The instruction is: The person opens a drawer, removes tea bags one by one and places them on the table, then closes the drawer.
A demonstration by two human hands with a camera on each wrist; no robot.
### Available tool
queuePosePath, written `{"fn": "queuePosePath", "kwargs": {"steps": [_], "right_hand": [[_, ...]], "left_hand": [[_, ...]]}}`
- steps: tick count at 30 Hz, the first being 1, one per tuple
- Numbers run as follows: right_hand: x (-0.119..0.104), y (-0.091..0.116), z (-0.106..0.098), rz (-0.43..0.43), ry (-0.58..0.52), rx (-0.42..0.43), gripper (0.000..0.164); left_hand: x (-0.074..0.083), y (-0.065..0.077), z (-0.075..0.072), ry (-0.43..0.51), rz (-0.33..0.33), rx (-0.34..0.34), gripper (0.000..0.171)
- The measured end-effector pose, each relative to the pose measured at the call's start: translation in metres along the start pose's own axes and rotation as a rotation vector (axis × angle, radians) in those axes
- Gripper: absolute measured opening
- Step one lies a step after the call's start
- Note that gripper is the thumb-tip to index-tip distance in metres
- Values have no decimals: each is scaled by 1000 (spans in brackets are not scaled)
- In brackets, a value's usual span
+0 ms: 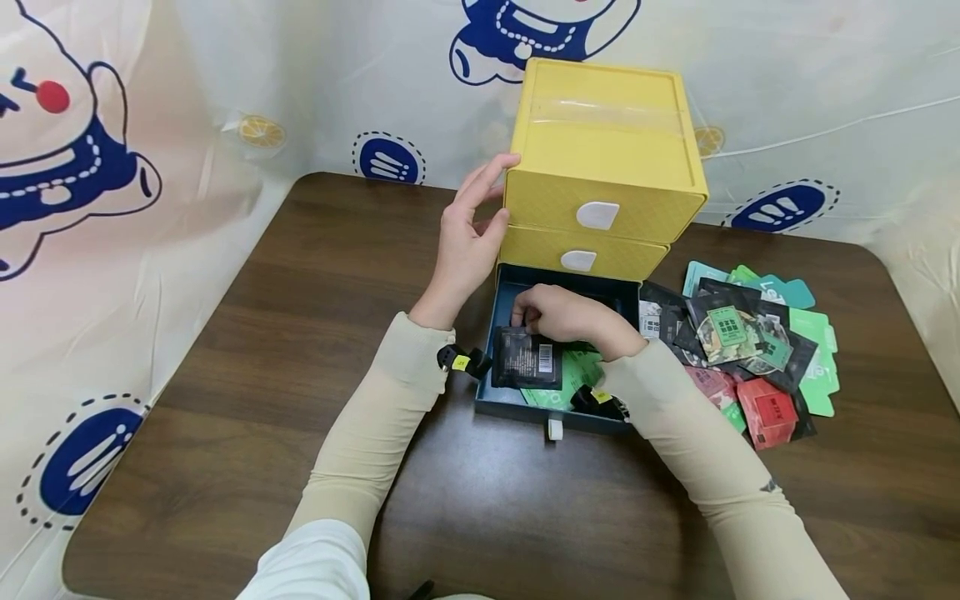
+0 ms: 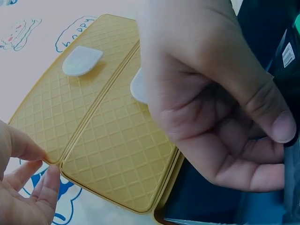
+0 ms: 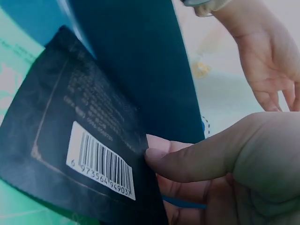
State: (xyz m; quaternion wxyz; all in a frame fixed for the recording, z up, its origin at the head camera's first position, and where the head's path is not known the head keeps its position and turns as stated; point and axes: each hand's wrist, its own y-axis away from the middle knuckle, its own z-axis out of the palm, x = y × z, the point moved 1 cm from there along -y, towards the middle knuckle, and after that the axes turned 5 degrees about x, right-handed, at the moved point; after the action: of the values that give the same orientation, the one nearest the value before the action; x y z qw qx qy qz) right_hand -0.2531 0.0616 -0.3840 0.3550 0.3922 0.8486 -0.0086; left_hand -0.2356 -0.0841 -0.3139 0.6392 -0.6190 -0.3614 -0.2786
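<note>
A black packet (image 1: 527, 358) with a white barcode is pinched at its edge between the thumb and fingers of my right hand (image 1: 573, 317). Printed text and the barcode face up toward the right wrist camera. This packet (image 3: 89, 136) is over a pulled-out dark blue drawer (image 1: 510, 400), above a green packet (image 1: 566, 375) inside it. My left hand (image 1: 468, 242) touches the left side of the yellow drawer box (image 1: 600, 150) with its fingertips, fingers mostly straight. In the left wrist view those fingers (image 2: 35, 187) meet the box's corner.
Right of the drawer lies a loose pile of black packets (image 1: 727, 329), green cards (image 1: 819, 358) and a red packet (image 1: 768, 412). Two upper drawers with white tabs (image 1: 597, 215) are closed. A printed curtain (image 1: 247, 83) hangs behind the brown wooden table (image 1: 262, 358).
</note>
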Motion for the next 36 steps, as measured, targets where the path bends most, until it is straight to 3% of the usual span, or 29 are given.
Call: {"fn": "queuePosePath", "kwargs": {"steps": [9, 23, 36], "right_hand": [[-1, 5, -8, 26, -238, 76, 21], [3, 11, -14, 82, -209, 14, 15], [-7, 40, -35, -15, -375, 132, 14]], "left_hand": [[-1, -1, -1, -4, -18, 0, 46], [-2, -1, 0, -2, -14, -3, 46], [-3, -1, -2, -14, -19, -27, 46]]}}
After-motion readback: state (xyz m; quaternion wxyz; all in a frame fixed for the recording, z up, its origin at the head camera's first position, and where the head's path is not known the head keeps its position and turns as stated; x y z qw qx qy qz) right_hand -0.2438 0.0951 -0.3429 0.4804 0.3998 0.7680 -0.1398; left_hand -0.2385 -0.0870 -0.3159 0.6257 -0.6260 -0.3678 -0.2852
